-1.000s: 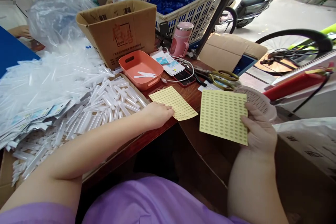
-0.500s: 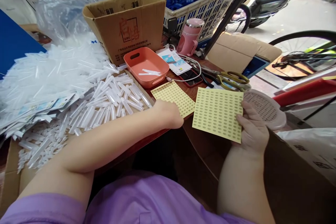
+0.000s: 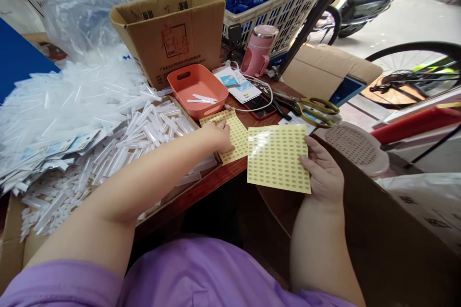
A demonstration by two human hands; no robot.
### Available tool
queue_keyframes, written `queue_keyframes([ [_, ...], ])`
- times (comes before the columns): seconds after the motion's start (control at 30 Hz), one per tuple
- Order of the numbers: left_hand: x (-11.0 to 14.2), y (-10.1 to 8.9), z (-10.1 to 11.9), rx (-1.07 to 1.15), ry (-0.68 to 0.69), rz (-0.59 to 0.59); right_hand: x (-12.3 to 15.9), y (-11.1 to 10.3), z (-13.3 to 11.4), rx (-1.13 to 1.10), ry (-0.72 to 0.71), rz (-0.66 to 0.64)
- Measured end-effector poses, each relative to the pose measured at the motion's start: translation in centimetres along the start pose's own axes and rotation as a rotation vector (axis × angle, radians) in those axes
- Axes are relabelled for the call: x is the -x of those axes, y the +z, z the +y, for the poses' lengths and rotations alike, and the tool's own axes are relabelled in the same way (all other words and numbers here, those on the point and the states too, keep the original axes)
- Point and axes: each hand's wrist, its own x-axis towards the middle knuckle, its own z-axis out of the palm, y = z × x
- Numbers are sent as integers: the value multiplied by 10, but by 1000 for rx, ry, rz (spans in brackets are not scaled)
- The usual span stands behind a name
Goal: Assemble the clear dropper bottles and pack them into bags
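Observation:
In my right hand (image 3: 326, 170) is a yellow sticker sheet (image 3: 278, 160) covered in rows of small dark oval labels, pinched by its right edge and raised off the table. My left hand (image 3: 219, 135) rests on a second yellow sticker sheet (image 3: 238, 145), which lies flat at the table's front edge; its fingers look apart, partly hidden by the hand itself. Just behind that hand is an orange plastic basket (image 3: 198, 87) with a few white strips inside. Clear plastic tubes (image 3: 144, 136) are piled in a cardboard tray to the left.
A large heap of clear plastic sleeves (image 3: 79, 96) fills the left side. Behind the basket stand a cardboard box (image 3: 180, 38), a pink flask (image 3: 260, 48) and a white crate (image 3: 248, 21) of blue pieces. Scissors (image 3: 317, 108) and a phone (image 3: 260, 105) lie to the right.
My left hand has shifted left and back over the flat sheet, its fingers now showing. My right hand has brought the raised sheet leftward, closer to the other one.

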Motion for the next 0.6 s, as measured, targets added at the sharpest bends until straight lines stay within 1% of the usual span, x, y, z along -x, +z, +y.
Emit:
queue_keyframes([
  [0.1,3,-3,-7,1,12,0,-4,7,-5,44,49,-126],
  [0.17,5,-2,-10,10,20,32,-11,13,-9,62,68,-201],
  [0.23,10,-1,-12,16,31,96,-20,21,-12,71,103,-302],
  [0.3,22,1,-16,16,47,196,-30,32,-12,89,169,-433],
  [0.37,42,3,-26,6,63,317,-39,47,-10,120,230,-554],
  [0.47,83,15,-52,-17,47,466,-47,71,-2,180,249,-652],
  [0.53,114,32,-76,-23,27,523,-48,86,7,234,253,-695],
  [0.6,146,55,-103,-36,42,634,-48,99,16,300,251,-707],
])
